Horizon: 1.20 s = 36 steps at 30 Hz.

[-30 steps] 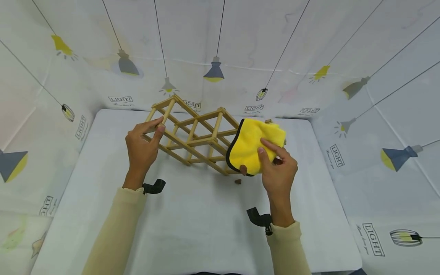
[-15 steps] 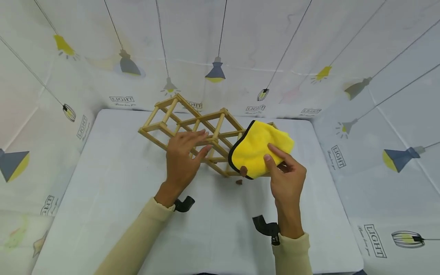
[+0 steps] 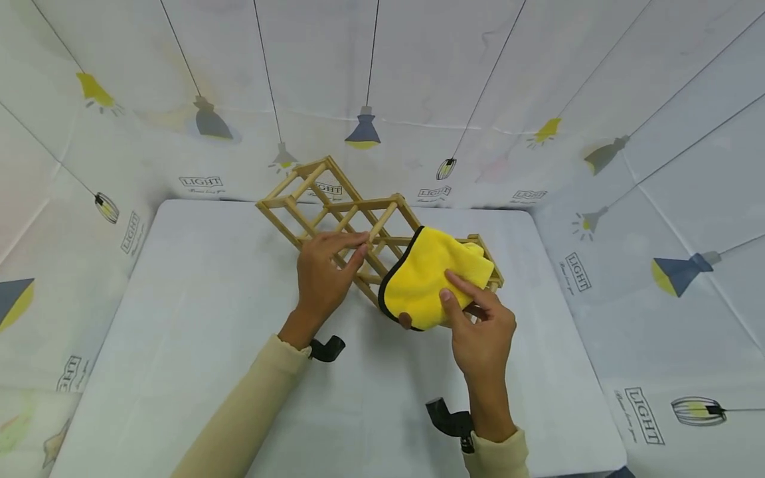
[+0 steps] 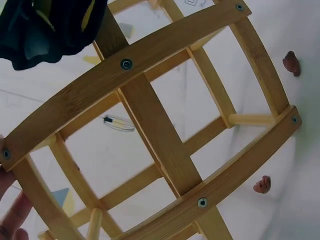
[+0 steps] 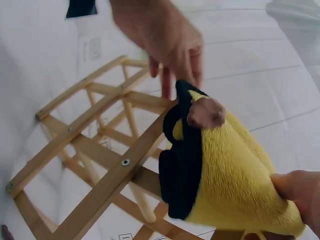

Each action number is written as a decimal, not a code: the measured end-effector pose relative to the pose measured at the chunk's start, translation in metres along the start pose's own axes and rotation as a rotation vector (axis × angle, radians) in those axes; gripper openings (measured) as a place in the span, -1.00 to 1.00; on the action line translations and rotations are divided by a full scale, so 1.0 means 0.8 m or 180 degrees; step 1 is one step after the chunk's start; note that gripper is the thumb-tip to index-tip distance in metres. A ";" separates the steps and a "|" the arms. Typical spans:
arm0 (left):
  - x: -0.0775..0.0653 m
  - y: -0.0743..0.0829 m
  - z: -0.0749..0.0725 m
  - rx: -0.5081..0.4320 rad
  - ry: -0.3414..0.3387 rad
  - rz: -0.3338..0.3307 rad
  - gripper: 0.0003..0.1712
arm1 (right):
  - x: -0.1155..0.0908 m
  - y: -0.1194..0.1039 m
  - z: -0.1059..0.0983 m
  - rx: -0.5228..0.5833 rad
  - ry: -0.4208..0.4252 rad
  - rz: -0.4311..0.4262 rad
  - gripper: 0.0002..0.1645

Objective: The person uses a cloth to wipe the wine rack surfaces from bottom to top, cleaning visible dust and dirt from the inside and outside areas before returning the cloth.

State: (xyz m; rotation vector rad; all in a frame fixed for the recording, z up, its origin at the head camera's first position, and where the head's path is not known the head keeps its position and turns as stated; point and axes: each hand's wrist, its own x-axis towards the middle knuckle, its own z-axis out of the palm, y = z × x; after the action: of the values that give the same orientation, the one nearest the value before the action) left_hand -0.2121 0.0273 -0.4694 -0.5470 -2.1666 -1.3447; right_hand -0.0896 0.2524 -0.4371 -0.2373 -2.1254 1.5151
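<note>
Yellow cloth (image 3: 433, 279) pinched between thumb and fingers of the right hand (image 3: 484, 337), held before the right part of the wooden rack (image 3: 384, 221), contact unclear; brown lump (image 5: 206, 113) at its black edge; just beyond, left hand (image 3: 323, 273), thumb and fingertips together, pinching a rack joint; beneath, white table (image 3: 203, 279); farther back, lamp-patterned wall (image 3: 418, 66)

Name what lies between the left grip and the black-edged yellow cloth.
In the head view, bars of the tan wooden lattice rack lie between the left grip and the yellow cloth.
</note>
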 end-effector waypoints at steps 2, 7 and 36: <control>0.003 -0.003 0.002 -0.0018 -0.0027 -0.0061 -0.76 | 0.001 -0.004 -0.001 0.0196 0.0097 0.0036 -0.67; 0.007 -0.009 0.007 -0.0096 -0.0039 -0.0184 -0.78 | 0.027 -0.007 -0.028 0.1180 0.0692 0.0310 -0.64; 0.030 -0.032 0.000 -0.0689 -0.0098 -0.0281 -0.81 | 0.021 0.068 -0.078 0.0050 0.0122 0.1005 -0.62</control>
State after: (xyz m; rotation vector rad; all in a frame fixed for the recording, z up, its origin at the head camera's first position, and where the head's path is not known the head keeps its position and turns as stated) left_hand -0.2455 0.0182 -0.4722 -0.5624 -2.1043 -1.6411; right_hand -0.0810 0.3309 -0.4668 -0.6158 -2.1191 1.6836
